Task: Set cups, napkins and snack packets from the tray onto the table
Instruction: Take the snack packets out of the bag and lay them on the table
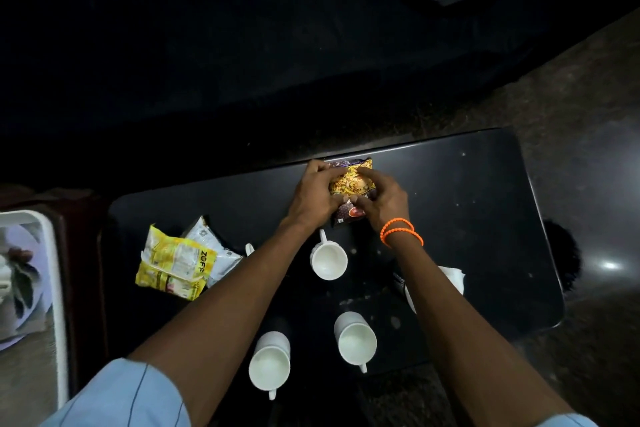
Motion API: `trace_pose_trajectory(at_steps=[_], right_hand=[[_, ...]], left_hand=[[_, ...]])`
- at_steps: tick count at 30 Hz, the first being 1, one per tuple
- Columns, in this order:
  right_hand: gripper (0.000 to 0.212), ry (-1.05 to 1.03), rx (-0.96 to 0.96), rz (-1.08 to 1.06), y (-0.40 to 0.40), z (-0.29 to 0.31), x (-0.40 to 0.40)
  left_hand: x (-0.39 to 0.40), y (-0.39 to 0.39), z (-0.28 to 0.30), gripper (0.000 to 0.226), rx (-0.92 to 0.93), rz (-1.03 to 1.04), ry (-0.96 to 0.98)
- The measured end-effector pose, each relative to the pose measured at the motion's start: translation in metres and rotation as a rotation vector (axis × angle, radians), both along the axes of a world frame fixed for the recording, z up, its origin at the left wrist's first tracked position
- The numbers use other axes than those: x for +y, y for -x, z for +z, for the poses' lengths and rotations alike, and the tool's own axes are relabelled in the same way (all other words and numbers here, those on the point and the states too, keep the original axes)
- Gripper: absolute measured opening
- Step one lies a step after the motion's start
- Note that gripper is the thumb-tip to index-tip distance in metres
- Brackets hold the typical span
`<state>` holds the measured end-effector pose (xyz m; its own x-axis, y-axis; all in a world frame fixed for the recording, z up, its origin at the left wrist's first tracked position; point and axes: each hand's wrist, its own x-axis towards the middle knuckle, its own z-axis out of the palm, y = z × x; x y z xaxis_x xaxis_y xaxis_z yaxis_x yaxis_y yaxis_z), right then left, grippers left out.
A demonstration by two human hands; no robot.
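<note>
Placement looks nearly done: 3 white ceramic cups (pixel 329 258), yellow foil packets (pixel 173 263) and a white folded napkin (pixel 452 277) sit on the black table (pixel 485 218), both the left hand (pixel 311 194) and right hand (pixel 384 204) clamp a purple-and-yellow snack packet (pixel 349 180) at centre frame, and the white tray (pixel 52 253) at left seems to hold leftovers.

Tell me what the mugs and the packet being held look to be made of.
Mugs: probably glazed ceramic, white and smooth with moulded handles; plastic is possible. Packet gripped by left hand and right hand: thin glossy printed plastic film, crinkled.

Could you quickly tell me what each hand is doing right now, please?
Left hand: grips the snack packet.
Right hand: grips the same packet.
</note>
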<state>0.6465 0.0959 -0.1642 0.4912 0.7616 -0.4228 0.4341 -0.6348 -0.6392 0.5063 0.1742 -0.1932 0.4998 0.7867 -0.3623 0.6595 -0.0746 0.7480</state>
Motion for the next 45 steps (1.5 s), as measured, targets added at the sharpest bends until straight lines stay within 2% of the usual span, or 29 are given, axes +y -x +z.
trace_pose_trajectory(at_steps=[3, 6, 7, 9, 11, 13, 14, 16, 18, 21, 24, 27, 29, 32, 34, 35, 37, 39, 41, 43, 45], right_hand=[[0.061, 0.082, -0.098, 0.015, 0.003, 0.007, 0.007], [0.060, -0.005, -0.242, -0.015, 0.019, 0.019, 0.014], [0.056, -0.076, -0.226, -0.028, 0.031, 0.023, 0.017], [0.042, -0.153, -0.072, -0.039, 0.065, 0.029, 0.026], [0.030, -0.111, 0.081, 0.027, 0.111, 0.033, 0.034], [0.026, -0.056, 0.140, 0.174, 0.160, 0.033, 0.040], [0.027, -0.030, 0.154, 0.266, 0.185, 0.031, 0.043], [0.036, 0.036, 0.128, 0.459, 0.227, 0.027, 0.046], [0.048, 0.110, 0.038, 0.589, 0.263, 0.024, 0.048], [0.055, 0.170, -0.063, 0.628, 0.296, 0.022, 0.048], [0.049, 0.195, -0.063, 0.624, 0.307, 0.027, 0.050], [0.045, 0.199, 0.104, 0.543, 0.313, 0.038, 0.050], [0.044, 0.155, 0.266, 0.439, 0.314, 0.050, 0.051], [0.042, 0.058, 0.455, 0.260, 0.297, 0.068, 0.057], [0.039, 0.011, 0.523, 0.070, 0.270, 0.078, 0.063], [0.038, -0.014, 0.498, -0.006, 0.253, 0.082, 0.066], [0.034, -0.051, 0.300, -0.083, 0.220, 0.084, 0.068], [0.031, -0.085, 0.036, -0.091, 0.197, 0.084, 0.065], [0.038, -0.067, -0.078, -0.026, 0.185, 0.077, 0.061], [0.053, 0.090, -0.024, 0.114, 0.180, 0.065, 0.057], [0.061, 0.171, 0.056, 0.151, 0.171, 0.053, 0.053]], left_hand=[[0.004, 0.017, 0.013, 0.062, 0.009, 0.038, -0.010], [0.003, 0.056, 0.030, 0.045, -0.021, 0.264, -0.091], [-0.001, 0.075, 0.037, 0.038, -0.013, 0.373, -0.123], [-0.013, 0.118, 0.051, 0.026, 0.009, 0.612, -0.162], [-0.032, 0.164, 0.058, 0.021, 0.079, 0.837, -0.181], [-0.052, 0.207, 0.059, 0.023, 0.191, 1.051, -0.168], [-0.060, 0.226, 0.056, 0.024, 0.239, 1.153, -0.122], [-0.069, 0.254, 0.046, 0.032, 0.266, 1.293, 0.089], [-0.071, 0.271, 0.036, 0.044, 0.174, 1.363, 0.331], [-0.071, 0.280, 0.032, 0.044, -0.004, 1.332, 0.456], [-0.066, 0.286, 0.035, 0.042, -0.246, 1.409, 0.552], [-0.058, 0.291, 0.048, 0.044, -0.424, 1.493, 0.658], [-0.052, 0.288, 0.058, 0.052, -0.476, 1.501, 0.616], [-0.038, 0.272, 0.068, 0.049, -0.497, 1.408, 0.471], [-0.028, 0.255, 0.070, 0.049, -0.475, 1.257, 0.408], [-0.023, 0.246, 0.070, 0.050, -0.435, 1.172, 0.391], [-0.013, 0.229, 0.068, 0.046, -0.348, 1.050, 0.373], [-0.005, 0.214, 0.063, 0.036, -0.309, 0.982, 0.356], [0.001, 0.200, 0.057, 0.035, -0.263, 0.921, 0.330], [0.006, 0.186, 0.050, 0.042, -0.191, 0.839, 0.306], [0.012, 0.174, 0.043, 0.045, -0.111, 0.730, 0.271]])
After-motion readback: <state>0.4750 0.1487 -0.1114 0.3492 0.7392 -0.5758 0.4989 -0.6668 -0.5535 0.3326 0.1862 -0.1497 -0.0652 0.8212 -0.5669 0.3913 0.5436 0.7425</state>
